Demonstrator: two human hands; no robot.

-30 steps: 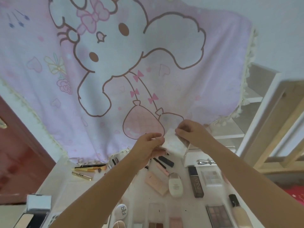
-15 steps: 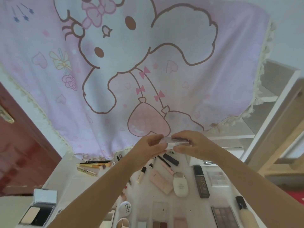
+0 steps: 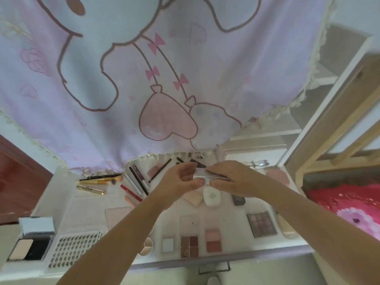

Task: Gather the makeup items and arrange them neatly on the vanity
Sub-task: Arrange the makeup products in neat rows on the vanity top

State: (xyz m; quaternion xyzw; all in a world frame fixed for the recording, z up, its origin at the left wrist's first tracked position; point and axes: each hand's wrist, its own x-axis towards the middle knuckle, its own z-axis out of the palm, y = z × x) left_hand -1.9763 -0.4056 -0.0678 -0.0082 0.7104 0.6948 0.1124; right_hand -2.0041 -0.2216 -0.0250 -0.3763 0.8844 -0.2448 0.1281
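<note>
Hands dropped lower; left hand (image 3: 181,179) & right hand (image 3: 230,179) grip clamped on clear case (image 3: 202,174).

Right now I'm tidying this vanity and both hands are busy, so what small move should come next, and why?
Probably lower the clear flat case onto the vanity. The left hand and right hand both pinch it in the air above the white bottle, while the palettes already lie in a row near the front edge.

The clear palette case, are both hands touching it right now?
Touching. The head view shows the left hand and right hand pinching opposite ends of the clear palette case.
</note>
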